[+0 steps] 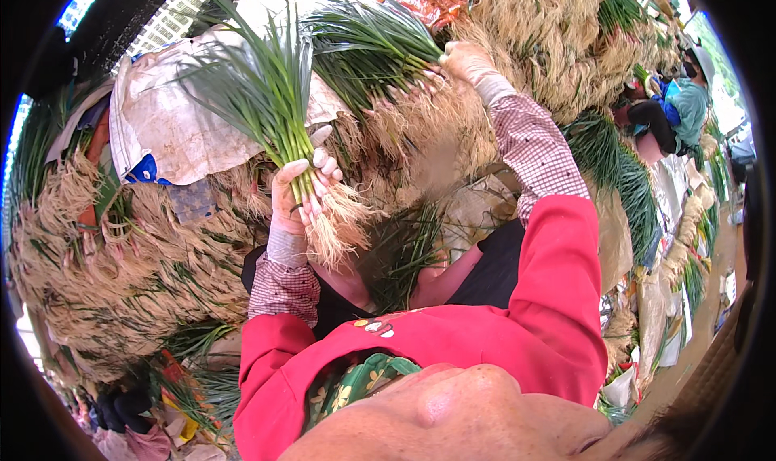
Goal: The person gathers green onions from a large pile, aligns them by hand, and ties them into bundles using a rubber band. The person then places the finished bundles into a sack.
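Observation:
My left hand [298, 182], in a pale glove, grips a bunch of green onions [285, 121] near the white ends. The green leaves point up and the pale roots hang below the fingers. My right hand [465, 59], gloved too, reaches to the upper middle and has its fingers closed on the stems of green onions [376, 51] lying on the pile. Loose roots of more onions [418, 121] spread just below it. Checked sleeves cover both forearms.
Heaped onions with dense roots [145, 267] lie at the left and upper right. A white woven sheet [188, 109] covers part of the pile. Loose leaves [406, 267] lie between my legs. Another person [685, 103] sits at the far right; a person's dark-clad legs [124, 409] show at the lower left.

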A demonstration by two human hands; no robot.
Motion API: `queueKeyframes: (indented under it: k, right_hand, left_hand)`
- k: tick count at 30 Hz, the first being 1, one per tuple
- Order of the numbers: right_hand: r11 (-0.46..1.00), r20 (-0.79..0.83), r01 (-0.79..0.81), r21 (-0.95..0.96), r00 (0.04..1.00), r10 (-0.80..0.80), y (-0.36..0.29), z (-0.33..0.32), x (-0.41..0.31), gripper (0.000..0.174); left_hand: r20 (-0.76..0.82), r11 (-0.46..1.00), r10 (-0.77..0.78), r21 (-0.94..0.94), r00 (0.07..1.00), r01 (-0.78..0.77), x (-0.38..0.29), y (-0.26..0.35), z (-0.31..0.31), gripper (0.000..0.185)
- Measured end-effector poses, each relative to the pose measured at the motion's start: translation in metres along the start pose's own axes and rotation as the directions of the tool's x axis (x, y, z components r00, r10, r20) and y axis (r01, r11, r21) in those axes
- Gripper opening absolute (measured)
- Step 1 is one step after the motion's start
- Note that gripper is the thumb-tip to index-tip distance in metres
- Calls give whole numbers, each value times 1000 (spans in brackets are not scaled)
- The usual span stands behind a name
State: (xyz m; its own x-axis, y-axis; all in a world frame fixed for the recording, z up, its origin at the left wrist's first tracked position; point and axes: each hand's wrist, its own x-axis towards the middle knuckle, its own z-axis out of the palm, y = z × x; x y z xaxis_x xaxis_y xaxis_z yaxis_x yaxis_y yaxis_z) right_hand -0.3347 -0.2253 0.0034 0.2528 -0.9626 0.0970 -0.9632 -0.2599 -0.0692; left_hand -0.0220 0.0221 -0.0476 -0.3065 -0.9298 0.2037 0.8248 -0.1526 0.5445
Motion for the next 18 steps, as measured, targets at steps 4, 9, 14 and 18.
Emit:
queueKeyframes:
  k: [4, 9, 14, 18]
  right_hand:
    - [810, -382, 204, 549, 924, 27, -23, -10, 6, 34]
    - [977, -37, 165, -131, 984, -172, -84, 2, 10, 39]
    - [733, -220, 281, 620, 959, -181, -51, -24, 44, 27]
    - [216, 9, 25, 976, 988, -154, -83, -49, -45, 33]
  left_hand:
    - [-13, 995, 22, -93, 1000, -23, -10, 5, -7, 72]
    - [-26, 999, -4, -47, 1000, 2, -5, -1, -12, 72]
    - [-48, 997, -20, -70, 999, 16, -5, -4, -8, 71]
    - [-60, 999, 52, 3, 997, -52, -18, 5, -12, 75]
